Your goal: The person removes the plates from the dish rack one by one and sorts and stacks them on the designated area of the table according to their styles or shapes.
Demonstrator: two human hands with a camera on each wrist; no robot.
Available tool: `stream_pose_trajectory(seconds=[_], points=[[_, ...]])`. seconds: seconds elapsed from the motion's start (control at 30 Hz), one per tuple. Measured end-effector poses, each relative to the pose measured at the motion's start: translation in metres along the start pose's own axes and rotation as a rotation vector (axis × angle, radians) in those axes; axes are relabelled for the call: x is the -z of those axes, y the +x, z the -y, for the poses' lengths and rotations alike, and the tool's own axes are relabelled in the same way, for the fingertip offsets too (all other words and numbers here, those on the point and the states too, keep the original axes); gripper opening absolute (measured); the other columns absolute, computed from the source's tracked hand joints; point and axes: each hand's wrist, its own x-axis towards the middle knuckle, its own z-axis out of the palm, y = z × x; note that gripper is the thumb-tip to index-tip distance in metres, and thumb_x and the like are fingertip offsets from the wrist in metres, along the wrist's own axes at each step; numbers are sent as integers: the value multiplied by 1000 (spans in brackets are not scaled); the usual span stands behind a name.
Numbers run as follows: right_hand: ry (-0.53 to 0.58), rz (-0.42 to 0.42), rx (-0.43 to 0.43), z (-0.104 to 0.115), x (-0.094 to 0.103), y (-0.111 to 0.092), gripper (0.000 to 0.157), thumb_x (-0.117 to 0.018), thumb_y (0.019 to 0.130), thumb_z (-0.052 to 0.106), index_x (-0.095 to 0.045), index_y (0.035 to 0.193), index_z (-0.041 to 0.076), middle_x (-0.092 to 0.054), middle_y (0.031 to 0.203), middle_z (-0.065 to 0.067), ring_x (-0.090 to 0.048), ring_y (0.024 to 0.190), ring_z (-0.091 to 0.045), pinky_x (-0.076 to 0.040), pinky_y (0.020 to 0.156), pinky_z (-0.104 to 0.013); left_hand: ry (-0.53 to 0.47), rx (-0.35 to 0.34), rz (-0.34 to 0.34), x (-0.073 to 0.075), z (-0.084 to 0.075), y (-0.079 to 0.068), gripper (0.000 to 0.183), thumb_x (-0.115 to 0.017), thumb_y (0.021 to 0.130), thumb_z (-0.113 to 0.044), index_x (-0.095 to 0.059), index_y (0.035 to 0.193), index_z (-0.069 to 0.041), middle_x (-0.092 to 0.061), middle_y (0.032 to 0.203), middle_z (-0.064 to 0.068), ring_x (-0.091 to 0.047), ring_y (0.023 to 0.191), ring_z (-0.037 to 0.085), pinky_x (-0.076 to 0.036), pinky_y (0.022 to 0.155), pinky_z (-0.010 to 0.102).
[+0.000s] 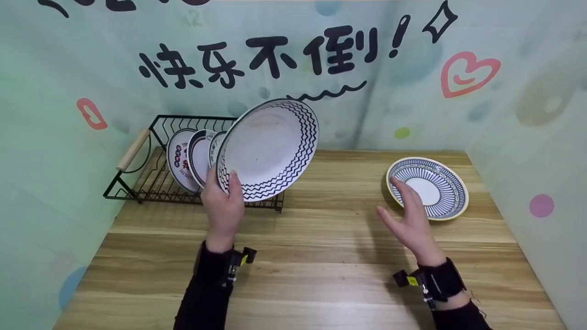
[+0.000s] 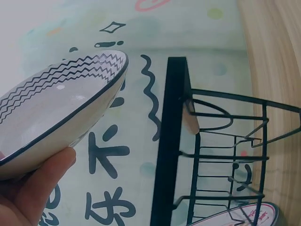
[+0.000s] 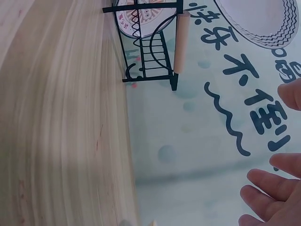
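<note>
My left hand (image 1: 223, 208) grips the lower left edge of a large white plate (image 1: 263, 146) with dark zigzag bands round its rim. The plate is tilted and raised in front of the black wire dish rack (image 1: 172, 198), hiding part of it. In the left wrist view, fingers (image 2: 47, 181) press the plate's underside. Smaller patterned plates (image 1: 179, 158) stand on edge in the rack. My right hand (image 1: 412, 227) holds nothing, its fingers spread. In the head view it overlaps the near left rim of a blue-and-white striped plate (image 1: 445, 195), which lies face up on the table.
The wooden table (image 1: 321, 275) reaches a pale green printed cloth backdrop (image 1: 357, 114) behind and at both sides. A wooden handle (image 1: 134, 150) is fixed to the rack's left end. Small cameras are strapped to both wrists.
</note>
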Motion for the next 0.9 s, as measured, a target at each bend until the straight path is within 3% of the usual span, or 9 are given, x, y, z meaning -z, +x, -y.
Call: stream_pose_trajectory(seconds=[0.1,0.27,0.43,0.63,0.8,0.9], points=[[-2,-10,26,1,-3,1,70,-76,82,9,-45,143,-6,-48,143,-24,-41,133,-40,-26,115,-47,-8,11,20,-2,0,-4,28,-55,92,8,-53,117,20,-53,65,9,-44,49,14,-46,54,17],[2,-21,61,3,-6,4,70,-76,81,8,-45,143,-6,-50,141,-23,-42,131,-40,-26,116,-40,-30,23,37,-4,-1,-6,35,-56,91,10,-50,124,21,-65,88,23,-54,61,20,-55,75,23],[8,-19,50,7,-6,6,71,-76,82,8,-44,143,-5,-49,142,-23,-41,132,-39,-26,116,-41,-35,30,20,-7,-2,-7,34,-56,90,12,-50,122,23,-64,85,23,-52,56,19,-54,71,20],[21,-32,59,12,-7,10,69,-75,82,6,-44,143,-6,-49,143,-23,-41,133,-40,-25,116,-38,-27,36,13,-8,-1,-10,29,-58,90,11,-54,116,21,-63,81,21,-52,59,20,-55,73,27],[30,-35,71,15,-7,11,68,-74,82,4,-45,143,-5,-50,142,-22,-41,132,-39,-25,116,-35,-109,70,46,-10,-2,-13,25,-56,91,12,-56,115,18,-64,88,20,-54,67,19,-54,74,25],[41,-32,77,16,-8,10,67,-74,82,3,-45,142,-6,-50,141,-22,-42,131,-38,-27,115,-31,-151,91,67,-13,-4,-16,29,-55,91,12,-54,119,18,-65,98,23,-57,75,21,-54,83,28]])
